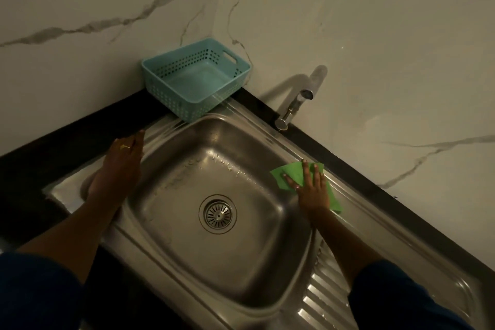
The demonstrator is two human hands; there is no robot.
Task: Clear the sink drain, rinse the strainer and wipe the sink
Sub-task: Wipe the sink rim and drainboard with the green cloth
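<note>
Fingers (308, 171) of the right hand (312, 191) lie straight and spread, pressing the green cloth (293, 169) flat against the far right rim of the sink (356, 211); nothing is curled round the cloth, it is only pinned under the palm. The cloth's long axis runs along that rim, from its far corner beyond the fingertips back to a corner that shows by the wrist. From these fingers the basin drops away to the left and towards the person, so the wipe, as I judge it, would have to go down over the lip and into the bowl.

A scatter of water droplets (214, 161) beads the far wall of the basin, between the two hands and somewhat closer to the right one, which also has the cloth. The strainer (217, 214) sits in the drain at the bottom of the bowl, looking clean, with no debris visible on it. That suggests the clearing and rinsing are done and wiping is the step in hand.

The left hand (120, 166) rests flat on the left rim, fingers extended towards the wall, holding nothing and seemingly bracing.

Further out, a blue basket (171, 96) stands at the corner with one edge over the sink's flange, a faucet (297, 102) rises from the dark tabletop (67, 142), and the ribbed drainboard (321, 303) lies nearest the person.
</note>
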